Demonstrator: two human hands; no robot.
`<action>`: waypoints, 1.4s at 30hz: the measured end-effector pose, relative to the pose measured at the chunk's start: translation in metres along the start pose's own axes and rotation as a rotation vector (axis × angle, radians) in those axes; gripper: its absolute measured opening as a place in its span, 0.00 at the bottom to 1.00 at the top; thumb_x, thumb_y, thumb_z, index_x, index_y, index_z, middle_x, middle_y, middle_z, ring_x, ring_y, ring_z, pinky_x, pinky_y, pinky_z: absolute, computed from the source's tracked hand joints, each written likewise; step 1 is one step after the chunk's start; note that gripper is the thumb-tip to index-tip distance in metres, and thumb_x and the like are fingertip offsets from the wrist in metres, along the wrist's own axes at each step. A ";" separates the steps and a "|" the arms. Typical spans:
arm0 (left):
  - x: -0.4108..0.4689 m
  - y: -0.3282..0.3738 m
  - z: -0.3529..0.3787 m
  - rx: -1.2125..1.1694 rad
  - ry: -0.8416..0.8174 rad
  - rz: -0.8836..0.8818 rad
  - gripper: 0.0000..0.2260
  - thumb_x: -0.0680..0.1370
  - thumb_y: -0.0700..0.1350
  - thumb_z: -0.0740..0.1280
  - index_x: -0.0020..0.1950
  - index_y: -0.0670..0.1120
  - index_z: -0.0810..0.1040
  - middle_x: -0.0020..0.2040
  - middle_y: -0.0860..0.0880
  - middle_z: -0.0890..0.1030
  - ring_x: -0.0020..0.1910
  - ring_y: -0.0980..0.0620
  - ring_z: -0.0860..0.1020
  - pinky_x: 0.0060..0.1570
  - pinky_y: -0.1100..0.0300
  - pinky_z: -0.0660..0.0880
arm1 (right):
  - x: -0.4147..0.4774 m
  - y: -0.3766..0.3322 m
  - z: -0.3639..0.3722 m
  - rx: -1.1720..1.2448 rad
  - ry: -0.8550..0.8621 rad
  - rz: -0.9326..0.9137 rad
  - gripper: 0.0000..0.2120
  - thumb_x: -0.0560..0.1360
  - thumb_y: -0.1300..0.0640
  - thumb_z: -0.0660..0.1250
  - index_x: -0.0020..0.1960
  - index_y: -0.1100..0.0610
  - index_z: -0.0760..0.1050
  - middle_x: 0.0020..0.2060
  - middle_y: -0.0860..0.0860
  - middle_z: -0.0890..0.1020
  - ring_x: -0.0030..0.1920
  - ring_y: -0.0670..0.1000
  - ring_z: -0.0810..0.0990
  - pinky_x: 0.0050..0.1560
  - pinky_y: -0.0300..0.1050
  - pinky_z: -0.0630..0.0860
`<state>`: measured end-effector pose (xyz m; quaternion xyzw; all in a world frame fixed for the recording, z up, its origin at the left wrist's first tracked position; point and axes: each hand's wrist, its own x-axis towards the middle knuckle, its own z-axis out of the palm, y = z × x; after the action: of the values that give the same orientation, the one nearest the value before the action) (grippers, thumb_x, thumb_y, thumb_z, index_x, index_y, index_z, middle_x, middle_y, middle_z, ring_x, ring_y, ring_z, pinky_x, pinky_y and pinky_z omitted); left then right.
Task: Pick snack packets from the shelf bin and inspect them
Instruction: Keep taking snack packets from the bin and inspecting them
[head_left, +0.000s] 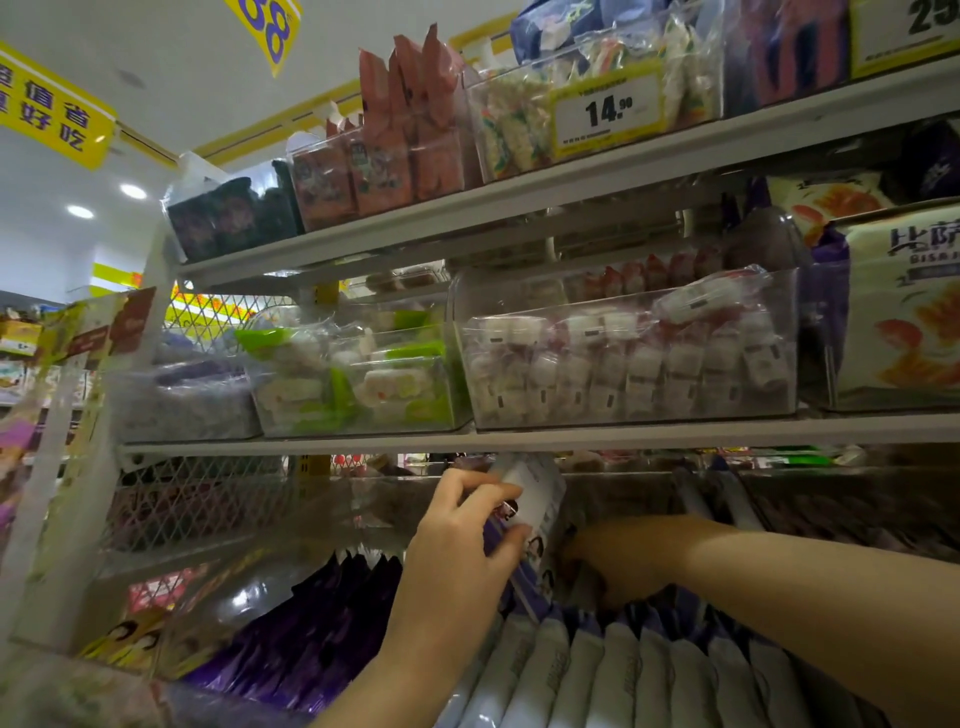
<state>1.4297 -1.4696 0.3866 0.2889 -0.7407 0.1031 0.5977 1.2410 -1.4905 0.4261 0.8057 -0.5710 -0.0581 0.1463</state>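
Two hands, lower centre: left hand (464, 540) pinches a snack packet (535, 493); right hand (615, 566) sits among packets (623, 675), grip unclear.

Snack packet (537, 496) in left hand (457, 551), just left of right hand (615, 566) — both over row of packets (649, 680), under middle shelf (675, 432), clear bins (628, 358) standing on it

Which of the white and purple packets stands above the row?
The packet that the left hand grips. It is held up above the bin, while the other packets lie packed in a row below.
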 end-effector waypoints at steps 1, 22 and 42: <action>-0.001 0.001 0.000 -0.012 0.010 -0.007 0.12 0.74 0.44 0.74 0.56 0.51 0.81 0.52 0.64 0.71 0.55 0.69 0.71 0.50 0.80 0.65 | 0.000 0.000 0.000 -0.015 0.003 -0.004 0.21 0.77 0.54 0.66 0.69 0.52 0.69 0.65 0.54 0.76 0.62 0.57 0.75 0.60 0.47 0.70; -0.015 0.006 -0.002 -0.026 0.068 0.051 0.13 0.71 0.39 0.75 0.55 0.48 0.82 0.52 0.62 0.73 0.55 0.67 0.73 0.50 0.79 0.67 | -0.048 0.011 -0.025 -0.410 0.479 0.067 0.19 0.79 0.63 0.58 0.68 0.54 0.68 0.68 0.53 0.68 0.60 0.57 0.76 0.51 0.47 0.74; -0.059 0.061 -0.032 0.297 -0.232 0.595 0.20 0.73 0.36 0.74 0.61 0.45 0.73 0.58 0.43 0.78 0.49 0.46 0.81 0.37 0.54 0.81 | -0.191 0.006 -0.017 0.215 0.979 -0.029 0.17 0.75 0.63 0.67 0.63 0.55 0.75 0.56 0.50 0.80 0.55 0.52 0.79 0.55 0.50 0.78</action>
<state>1.4294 -1.3858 0.3508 0.1539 -0.8325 0.3457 0.4047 1.1746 -1.3101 0.4296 0.7566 -0.4270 0.3840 0.3126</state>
